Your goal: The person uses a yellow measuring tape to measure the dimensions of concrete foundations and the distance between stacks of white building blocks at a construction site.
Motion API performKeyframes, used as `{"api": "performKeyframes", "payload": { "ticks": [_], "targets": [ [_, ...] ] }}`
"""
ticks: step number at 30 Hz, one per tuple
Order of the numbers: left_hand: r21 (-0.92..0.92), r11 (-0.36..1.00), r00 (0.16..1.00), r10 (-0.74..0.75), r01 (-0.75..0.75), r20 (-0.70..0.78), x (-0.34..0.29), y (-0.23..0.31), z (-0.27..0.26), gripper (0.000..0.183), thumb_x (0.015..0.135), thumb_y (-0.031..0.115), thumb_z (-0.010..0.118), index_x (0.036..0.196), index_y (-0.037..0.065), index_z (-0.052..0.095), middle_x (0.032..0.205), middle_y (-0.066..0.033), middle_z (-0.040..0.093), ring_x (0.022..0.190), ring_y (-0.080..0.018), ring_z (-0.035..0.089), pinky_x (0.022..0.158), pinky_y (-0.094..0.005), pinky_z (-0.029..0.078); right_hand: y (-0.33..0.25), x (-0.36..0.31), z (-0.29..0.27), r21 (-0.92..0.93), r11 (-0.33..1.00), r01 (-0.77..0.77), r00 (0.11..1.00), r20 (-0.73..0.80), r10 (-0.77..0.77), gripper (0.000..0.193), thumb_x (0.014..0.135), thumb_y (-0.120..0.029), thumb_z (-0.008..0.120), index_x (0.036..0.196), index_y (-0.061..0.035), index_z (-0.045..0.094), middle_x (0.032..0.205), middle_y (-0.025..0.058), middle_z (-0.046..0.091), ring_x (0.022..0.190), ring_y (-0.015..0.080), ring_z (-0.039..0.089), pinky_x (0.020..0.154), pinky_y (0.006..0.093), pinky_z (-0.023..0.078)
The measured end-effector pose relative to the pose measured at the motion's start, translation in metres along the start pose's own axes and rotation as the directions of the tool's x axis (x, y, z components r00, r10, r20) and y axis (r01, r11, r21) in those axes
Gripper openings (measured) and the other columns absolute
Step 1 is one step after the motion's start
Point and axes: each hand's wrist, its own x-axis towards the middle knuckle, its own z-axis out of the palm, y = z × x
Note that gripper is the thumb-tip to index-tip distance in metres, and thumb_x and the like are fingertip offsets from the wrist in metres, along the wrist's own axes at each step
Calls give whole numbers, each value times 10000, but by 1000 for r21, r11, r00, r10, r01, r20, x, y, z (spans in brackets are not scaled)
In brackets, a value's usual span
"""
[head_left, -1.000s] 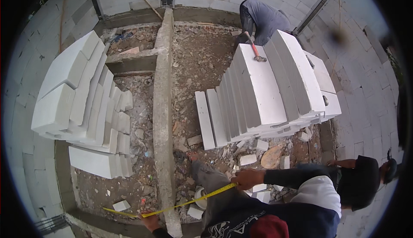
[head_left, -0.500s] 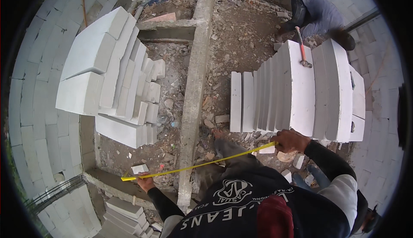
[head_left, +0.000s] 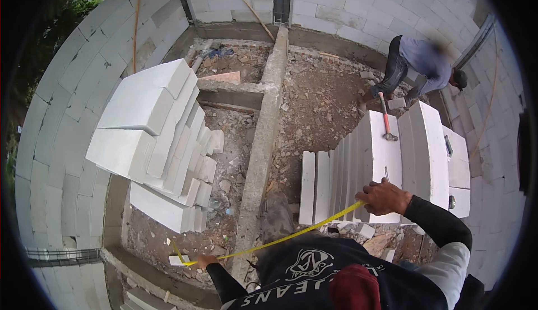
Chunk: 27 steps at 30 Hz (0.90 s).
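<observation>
A yellow measuring tape (head_left: 297,233) stretches across in front of me, sagging a little between my hands. My right hand (head_left: 386,198) grips its right end beside the front of the right stack of white blocks (head_left: 386,158). A thin, slightly bent rod (head_left: 386,173) shows just above these fingers; whether they hold it I cannot tell. At the lower left, my left hand (head_left: 207,261) is closed on the tape near its other end, with its fingers partly hidden. Beyond it, a short piece of tape bends upward. A hammer (head_left: 386,120) with a red-orange handle lies on the right stack.
Another stack of white blocks (head_left: 140,114) stands at the left. A concrete beam (head_left: 260,142) runs between the stacks over rubble-strewn ground. A co-worker (head_left: 417,66) bends by the far right block wall (head_left: 493,142). More blocks (head_left: 147,299) lie at lower left.
My view has tilted up, showing more of the far walls. My right hand has come up against the block stack, still with the tape. The co-worker has shifted posture, now bending toward the wall.
</observation>
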Motion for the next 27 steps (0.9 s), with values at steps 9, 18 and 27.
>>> {"api": "performKeyframes", "payload": {
  "ticks": [9,18,27],
  "targets": [
    [346,923,980,-195,167,49,40,89,32,215,792,252,615,904,73,572,922,-114,597,860,-304,604,752,-414,492,59,125,-95,-129,988,91,996,-11,-93,351,816,-325,626,1111,-134,623,913,143,667,916,333,661,792,508,514],
    [-651,-691,607,-380,315,698,115,168,103,259,883,416,453,795,179,397,747,6,424,696,-201,432,681,-433,385,147,228,-202,-157,966,204,978,72,-195,428,778,-337,641,1143,-115,621,928,140,638,905,354,640,803,468,507],
    [-384,-800,397,-201,462,896,114,205,224,361,894,452,401,1027,138,520,1002,-59,523,929,-267,499,818,-520,425,195,228,-325,-135,990,36,996,86,-24,409,768,-335,660,1115,-118,650,988,135,664,942,319,650,829,451,516]
  ]
}}
